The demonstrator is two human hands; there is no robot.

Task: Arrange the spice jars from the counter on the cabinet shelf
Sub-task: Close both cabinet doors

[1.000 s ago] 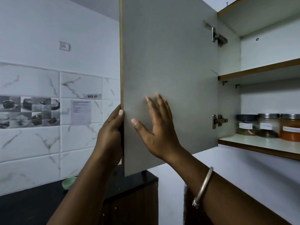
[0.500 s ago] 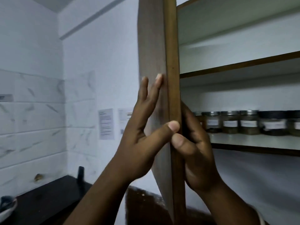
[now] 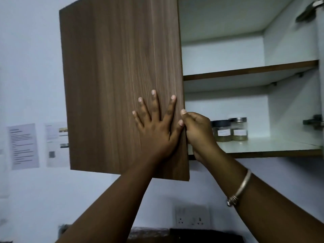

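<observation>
cabinet door (image 3: 121,81): the wood-grain panel fills the left of the view, part-way shut across the opening; its free right edge stands just in front of the lower shelf. Risk, as I judge it: if it swings on with the fingers wrapped round that edge, they get pinched against the cabinet frame.

cabinet shelf (image 3: 263,148): the lower white board is bare to the right of the jars, with plenty of open room out to the right wall; the upper shelf (image 3: 249,69) shows nothing on it. The lower front lip sits near the door's edge.

left hand (image 3: 155,127): fingers spread flat on the door's outer face, palm pressing, thumb at the right edge.

right hand (image 3: 198,132): curled round the door's right edge, thumb on top, fingers hidden behind the panel; it pinches the edge.

spice jars (image 3: 229,129): two stand upright side by side on the lower shelf, far back, just right of the right hand, clear of the door's sweep; any others lie hidden behind the door.

tabletop (image 3: 201,235): only a dark strip shows at the bottom; no jars visible there.
</observation>
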